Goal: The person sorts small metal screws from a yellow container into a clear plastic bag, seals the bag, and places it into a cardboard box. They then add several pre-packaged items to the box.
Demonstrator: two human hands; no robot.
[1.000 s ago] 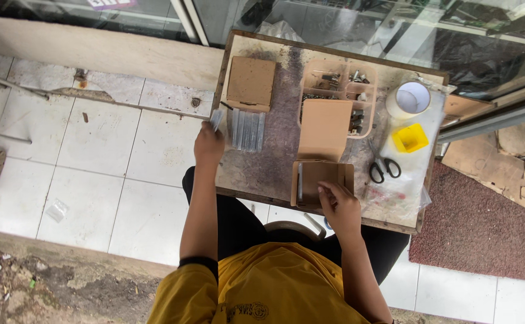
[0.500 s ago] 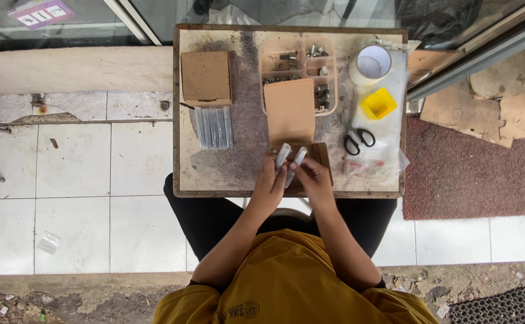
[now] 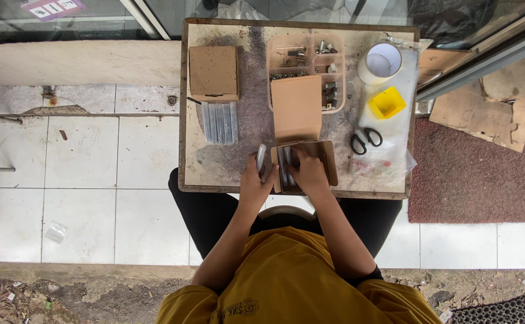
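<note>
Packing step in hand: left hand (image 3: 255, 174) gripping a grey tube (image 3: 261, 161), right hand (image 3: 308, 170) pressing tubes into the open cardboard box (image 3: 328, 161) at table's six o'clock. Next, probably: sliding that tube in alongside.

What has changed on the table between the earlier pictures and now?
The left hand left the row of grey bars, took one grey bar and brought it to the open brown cardboard box, where the right hand presses. The closed box, black scissors and tape roll stayed.
</note>
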